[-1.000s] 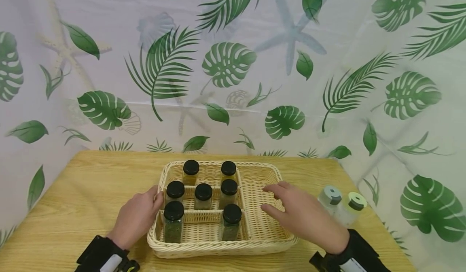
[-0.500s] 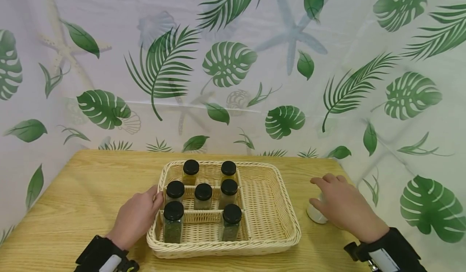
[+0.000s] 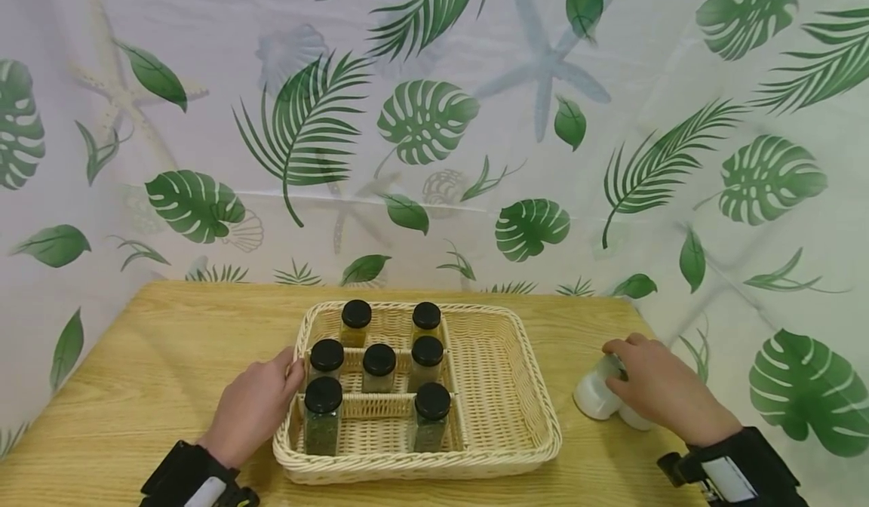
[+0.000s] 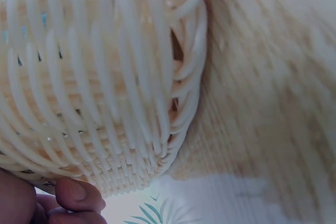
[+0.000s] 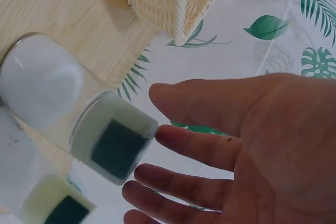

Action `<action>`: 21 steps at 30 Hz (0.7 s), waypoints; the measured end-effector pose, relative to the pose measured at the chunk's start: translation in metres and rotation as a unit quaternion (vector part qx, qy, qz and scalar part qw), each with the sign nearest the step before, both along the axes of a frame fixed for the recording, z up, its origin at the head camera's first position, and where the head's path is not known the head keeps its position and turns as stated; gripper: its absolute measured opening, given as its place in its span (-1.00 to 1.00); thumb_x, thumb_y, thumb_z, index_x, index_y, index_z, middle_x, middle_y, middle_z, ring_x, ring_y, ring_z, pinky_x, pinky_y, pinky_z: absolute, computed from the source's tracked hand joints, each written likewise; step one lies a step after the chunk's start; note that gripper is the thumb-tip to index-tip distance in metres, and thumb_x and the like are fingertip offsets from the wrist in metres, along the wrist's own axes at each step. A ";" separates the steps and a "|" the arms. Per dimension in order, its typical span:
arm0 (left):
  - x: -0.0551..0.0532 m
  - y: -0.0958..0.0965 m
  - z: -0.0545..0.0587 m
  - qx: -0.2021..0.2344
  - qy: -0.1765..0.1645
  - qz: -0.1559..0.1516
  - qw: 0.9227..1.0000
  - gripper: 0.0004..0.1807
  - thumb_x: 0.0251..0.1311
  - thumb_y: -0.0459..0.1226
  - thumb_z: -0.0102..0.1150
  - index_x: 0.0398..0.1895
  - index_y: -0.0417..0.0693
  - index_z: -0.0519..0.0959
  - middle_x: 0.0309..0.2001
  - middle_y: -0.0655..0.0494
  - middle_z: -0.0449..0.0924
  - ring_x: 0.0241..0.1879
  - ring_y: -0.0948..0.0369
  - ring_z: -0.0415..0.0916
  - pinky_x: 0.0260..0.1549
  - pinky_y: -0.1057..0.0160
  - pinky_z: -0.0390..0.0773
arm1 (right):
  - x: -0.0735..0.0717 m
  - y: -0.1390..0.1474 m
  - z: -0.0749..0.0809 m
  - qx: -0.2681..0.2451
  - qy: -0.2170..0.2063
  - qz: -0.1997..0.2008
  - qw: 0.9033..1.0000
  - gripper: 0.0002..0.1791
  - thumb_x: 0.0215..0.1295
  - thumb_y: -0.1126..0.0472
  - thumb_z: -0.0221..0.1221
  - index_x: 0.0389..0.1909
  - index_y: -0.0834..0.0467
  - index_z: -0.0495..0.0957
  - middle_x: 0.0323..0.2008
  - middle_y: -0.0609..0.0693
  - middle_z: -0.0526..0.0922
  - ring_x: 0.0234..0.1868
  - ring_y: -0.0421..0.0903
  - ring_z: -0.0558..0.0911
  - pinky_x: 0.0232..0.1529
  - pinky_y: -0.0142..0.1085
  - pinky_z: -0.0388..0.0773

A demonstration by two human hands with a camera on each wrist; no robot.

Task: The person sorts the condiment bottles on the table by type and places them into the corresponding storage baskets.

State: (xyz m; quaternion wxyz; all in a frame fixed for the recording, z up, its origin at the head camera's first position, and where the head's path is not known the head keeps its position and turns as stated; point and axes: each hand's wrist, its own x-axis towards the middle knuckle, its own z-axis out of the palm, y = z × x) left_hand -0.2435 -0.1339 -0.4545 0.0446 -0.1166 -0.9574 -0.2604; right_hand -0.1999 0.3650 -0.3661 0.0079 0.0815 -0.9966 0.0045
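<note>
My left hand grips the left rim of a woven wicker basket; the left wrist view shows curled fingers at the basket's edge. My right hand is over two clear shaker bottles to the basket's right. Nearest to it is a shaker with white contents, whose pale green lid carries a dark square. In the right wrist view the fingers are spread beside that lid, an index fingertip touching or almost touching it, the thumb apart. A second shaker, with a yellow-green lid, stands close by, partly hidden in the head view.
Several glass jars with black lids stand in the basket's left compartments. The long right compartment shows bare weave. A wooden table lies beneath, and a leaf-print cloth hangs behind and at the sides.
My right hand has moved from above the basket's right compartment rightward to the shakers, arriving at the nearer one's lid. My left hand and the basket have stayed in place.
</note>
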 end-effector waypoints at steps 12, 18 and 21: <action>-0.001 0.001 -0.004 0.006 -0.010 0.004 1.000 -0.69 0.59 -0.14 -0.18 -0.11 -0.09 0.55 -0.70 0.16 0.31 -0.72 0.24 0.26 -0.64 0.27 0.17 | -0.005 0.008 -0.006 -0.025 -0.032 -0.033 0.999 -0.48 0.21 0.26 0.34 0.15 0.41 0.50 -0.17 0.29 0.61 -0.26 0.04 0.61 -0.29 -0.06 0.58; 0.000 0.000 -0.002 0.006 -0.010 0.008 1.000 -0.70 0.59 -0.15 -0.20 -0.18 -0.07 0.53 -0.70 0.14 0.31 -0.71 0.23 0.27 -0.62 0.25 0.18 | -0.010 0.009 -0.008 -0.034 -0.042 -0.038 0.998 -0.50 0.23 0.30 0.29 0.16 0.42 0.48 -0.12 0.34 0.61 -0.21 0.09 0.63 -0.25 -0.03 0.58; 0.000 -0.001 -0.001 0.007 -0.007 0.011 1.000 -0.70 0.59 -0.14 -0.20 -0.24 -0.05 0.50 -0.69 0.13 0.31 -0.71 0.22 0.27 -0.62 0.25 0.18 | -0.012 0.010 -0.010 -0.035 -0.035 -0.033 0.998 -0.51 0.22 0.30 0.29 0.15 0.41 0.49 -0.11 0.35 0.61 -0.19 0.11 0.64 -0.24 -0.01 0.59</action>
